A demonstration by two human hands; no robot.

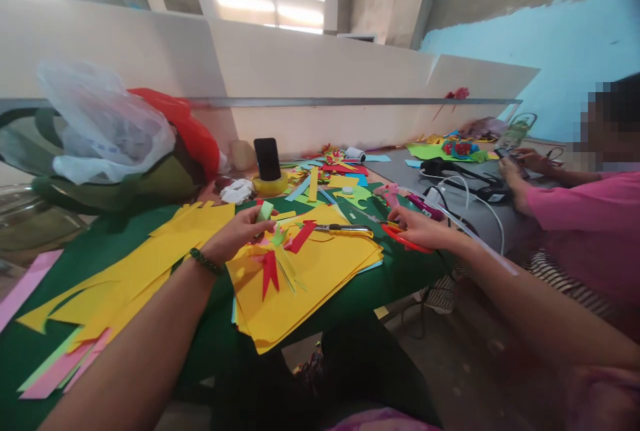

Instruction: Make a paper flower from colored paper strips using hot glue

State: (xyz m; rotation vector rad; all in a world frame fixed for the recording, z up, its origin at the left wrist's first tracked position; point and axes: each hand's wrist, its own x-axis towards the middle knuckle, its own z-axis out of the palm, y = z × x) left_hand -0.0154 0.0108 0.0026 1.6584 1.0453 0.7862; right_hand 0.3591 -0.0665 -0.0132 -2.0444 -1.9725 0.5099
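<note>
My left hand [243,229], with a dark green bead bracelet at the wrist, pinches a light green strip [265,210] over the stack of yellow sheets [320,277]. Paper or felt, I cannot tell. Red, green and yellow cut pieces [271,272] lie below it on the stack, some gathered in a bunch. A utility knife [345,229] rests along the stack's far side. To the right, my right hand [423,227] is closed on the scissors [407,241] with red-orange handles, their blades pointing left. A pink glue gun [387,191] lies just beyond that hand.
A phone [268,159] stands on a yellow tape roll [271,184]. Yellow cut sheets [145,257] cover the left side, before a bag [165,164] with plastic on top. Cables [467,194] cross the table to the right, where a person in pink [585,217] sits holding a phone.
</note>
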